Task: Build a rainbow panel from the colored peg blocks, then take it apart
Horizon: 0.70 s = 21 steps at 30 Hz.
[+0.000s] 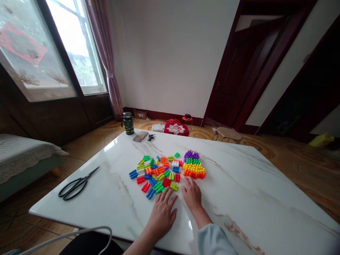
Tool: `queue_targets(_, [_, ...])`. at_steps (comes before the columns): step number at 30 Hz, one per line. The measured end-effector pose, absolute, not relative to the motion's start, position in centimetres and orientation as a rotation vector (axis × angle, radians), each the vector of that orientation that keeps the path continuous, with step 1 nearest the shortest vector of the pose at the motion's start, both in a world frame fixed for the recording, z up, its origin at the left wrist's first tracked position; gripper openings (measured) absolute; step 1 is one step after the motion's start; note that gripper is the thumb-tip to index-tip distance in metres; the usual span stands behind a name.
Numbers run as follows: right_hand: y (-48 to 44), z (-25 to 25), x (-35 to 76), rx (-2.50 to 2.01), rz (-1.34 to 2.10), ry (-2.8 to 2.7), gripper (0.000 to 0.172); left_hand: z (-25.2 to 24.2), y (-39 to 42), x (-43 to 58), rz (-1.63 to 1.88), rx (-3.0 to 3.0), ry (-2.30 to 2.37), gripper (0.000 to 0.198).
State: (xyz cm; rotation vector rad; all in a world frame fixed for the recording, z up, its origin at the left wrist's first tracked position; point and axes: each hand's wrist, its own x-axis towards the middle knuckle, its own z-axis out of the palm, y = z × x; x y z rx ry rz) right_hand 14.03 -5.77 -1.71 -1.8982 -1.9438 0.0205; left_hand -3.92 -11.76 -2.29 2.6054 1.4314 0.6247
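My left hand (164, 213) rests low over the table, fingers stretched and thumb apart, its fingertips beside a red plastic piece (166, 182) and green pieces (159, 187). Around them lies a loose spread of small plastic building pieces in blue, orange, white, lime and red. My right hand (192, 194) is open with nothing visible in it. Its fingertips lie just in front of a row of orange pieces (194, 173). Behind that row stand yellow pieces (192, 166), green pieces (192, 161) and purple pieces (191, 154), grouped by colour.
Black-handled scissors (77, 185) lie at the left of the marble-patterned table (252, 191). Along the far edge are a dark green bottle (129, 123), a phone (140, 136) and keys (151, 137). A white cable (79, 231) curves past the front left edge.
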Motion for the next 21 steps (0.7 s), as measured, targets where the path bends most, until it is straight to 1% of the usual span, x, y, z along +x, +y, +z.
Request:
queue_targets(9, [-5.6, -2.2, 14.1, -1.869, 0.014, -1.935, 0.04, -2.0, -11.9, -3.9, 0.639, 2.594, 1.43, 0.05])
queue_targets(13, [-5.5, -2.7, 14.3, -1.783, 0.033, -1.895, 0.038, -2.2, -11.8, -4.0, 0.636, 2.59, 1.433, 0.049])
queue_targets(17, [-5.4, -3.8, 15.2, -1.633, 0.107, -1.66, 0.029, -2.2, -11.8, -4.0, 0.621, 2.582, 1.44, 0.049])
queue_targets(21, [-5.3, -4.8, 16.2, -1.649, 0.04, -1.371, 0.03, -2.1, -11.9, -3.9, 0.623, 2.583, 1.44, 0.05])
